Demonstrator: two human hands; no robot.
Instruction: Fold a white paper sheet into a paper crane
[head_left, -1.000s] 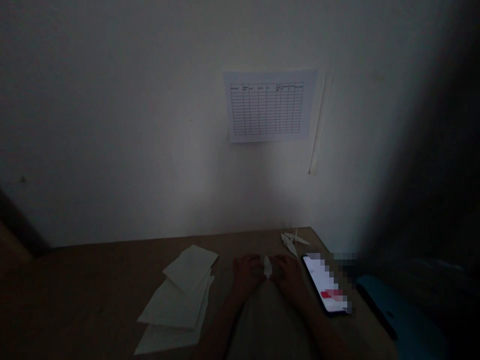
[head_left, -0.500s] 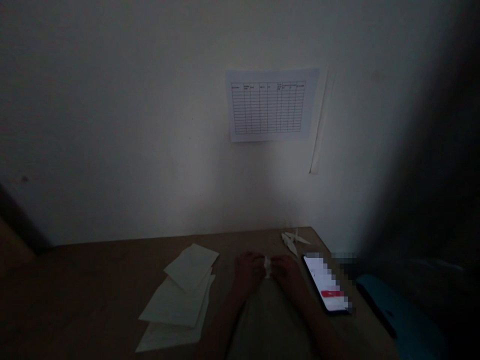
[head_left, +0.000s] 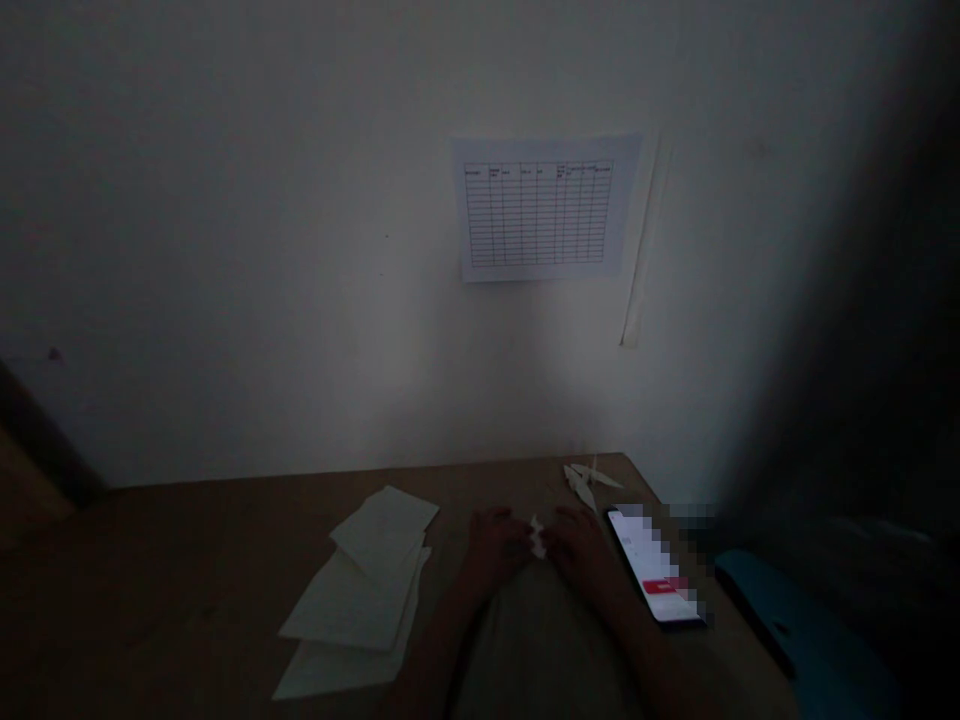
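Between my two hands, low in the head view, is a small piece of folded white paper [head_left: 538, 540]. My left hand [head_left: 496, 545] pinches its left side, with the fingers bent and drawn together. On the paper's other side, my right hand [head_left: 576, 540] grips it in a similar pinch. The fingers cover most of the paper, and its exact shape is hard to make out in the dim light. Beyond my right hand lie folded white paper shapes [head_left: 581, 487] with long pointed ends.
Overlapping sheets of white paper [head_left: 360, 600] lie left of my hands on the brown table [head_left: 187, 580]. A lit phone [head_left: 652, 565] rests near the right edge. Past that edge stands a blue seat [head_left: 810, 630]. A printed table sheet [head_left: 544, 210] hangs on the wall behind.
Both hands stay in nearly the same place around the paper. The right fingers have shifted slightly, and the visible part of the paper has changed shape a little.
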